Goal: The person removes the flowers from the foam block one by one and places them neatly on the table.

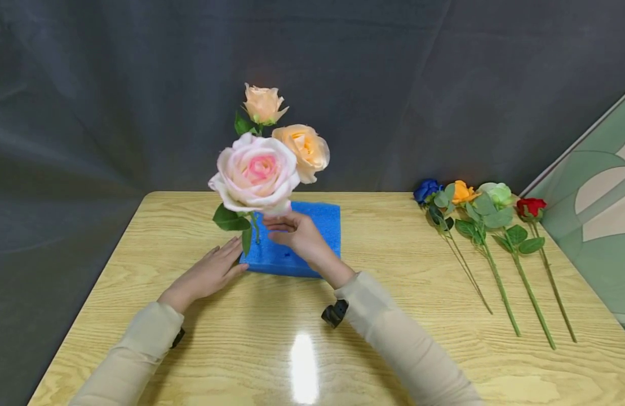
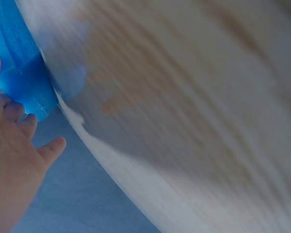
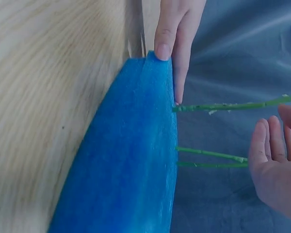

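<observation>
A blue foam block lies on the table, with three flower stems standing in it. They carry a large pale pink rose, a peach-orange rose and a light peach rose. My left hand touches the block's left edge; in the right wrist view its thumb lies on the block's corner. Over the block is my right hand, fingers loosely extended beneath the pink bloom. The right wrist view has the right hand's thumb beside a green stem, not curled round it.
At the table's right side lie a blue rose, an orange rose, a pale green rose and a red rose, stems toward the front. A dark curtain hangs behind the wooden table. A patterned panel stands at right.
</observation>
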`<state>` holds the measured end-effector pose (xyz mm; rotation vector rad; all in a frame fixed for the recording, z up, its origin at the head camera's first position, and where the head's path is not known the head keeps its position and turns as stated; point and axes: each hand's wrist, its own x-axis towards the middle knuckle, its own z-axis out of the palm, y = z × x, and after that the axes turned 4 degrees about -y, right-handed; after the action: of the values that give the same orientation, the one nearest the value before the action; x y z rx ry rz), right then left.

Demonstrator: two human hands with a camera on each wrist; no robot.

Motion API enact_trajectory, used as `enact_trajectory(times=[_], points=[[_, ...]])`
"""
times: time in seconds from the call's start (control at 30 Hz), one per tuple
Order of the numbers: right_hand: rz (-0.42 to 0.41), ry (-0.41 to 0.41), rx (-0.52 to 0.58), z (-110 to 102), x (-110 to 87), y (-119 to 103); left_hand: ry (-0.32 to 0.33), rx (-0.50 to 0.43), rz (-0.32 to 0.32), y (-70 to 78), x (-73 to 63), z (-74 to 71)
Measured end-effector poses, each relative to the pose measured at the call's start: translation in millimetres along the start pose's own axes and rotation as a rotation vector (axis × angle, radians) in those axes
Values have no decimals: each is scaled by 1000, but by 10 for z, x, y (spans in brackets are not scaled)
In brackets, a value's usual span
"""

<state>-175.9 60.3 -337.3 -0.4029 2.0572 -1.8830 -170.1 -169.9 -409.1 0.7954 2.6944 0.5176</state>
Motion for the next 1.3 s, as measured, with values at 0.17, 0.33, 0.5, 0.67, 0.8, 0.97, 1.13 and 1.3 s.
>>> enact_trajectory(times=[0.17,0.33,0.5,0.67,0.8,0.97,1.13,1.3], points=[[13,-15,-6,49,17,5,-12,-15,2,-2,2,-6],[-17,-45,-31,99,45,38,-16,-23,4,6,-2,-14],[-30,-39,-55,135,64,38,-13,-27,5,11,-6,-10],[-40,-12,-41,152,88,50,-10,-19,4,24,-14,-9],[-89,8,-22,135,103,68,-21,-15,-9,30,-21,-14],[-104,-4,10,87,93,106,-32,-15,-11,28,-9,-13],[-17,31,-13,41,48,125,-34,-40,-11,19,-2,-12],[-37,75,-9,2,39,153,-39,-52,-8,32,-2,-17]])
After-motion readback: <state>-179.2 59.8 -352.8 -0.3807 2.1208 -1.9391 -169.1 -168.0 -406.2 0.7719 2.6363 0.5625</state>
